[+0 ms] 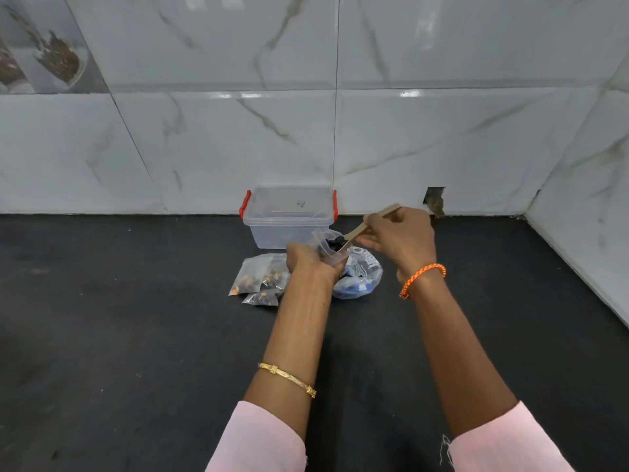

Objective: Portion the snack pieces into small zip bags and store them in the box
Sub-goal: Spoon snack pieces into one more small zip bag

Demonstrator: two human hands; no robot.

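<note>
- Just below the frame's centre, the left hand [308,264] grips a small zip bag [327,245] upright, fingers curled round its lower part, mouth held open upward.
- The right hand [400,238], immediately right of the bag, pinches a wooden spoon [360,229] by its handle; the spoon's bowl tilts into the bag's mouth with dark snack pieces [335,242].
- Behind the hands, against the tiled wall, stands the clear box [289,216] with red latches, lid on.
- Filled zip bags [260,279] lie on the dark counter [136,318] just left of the left hand.
- A larger plastic bag [360,277] rests beneath the hands, to the right.
</note>
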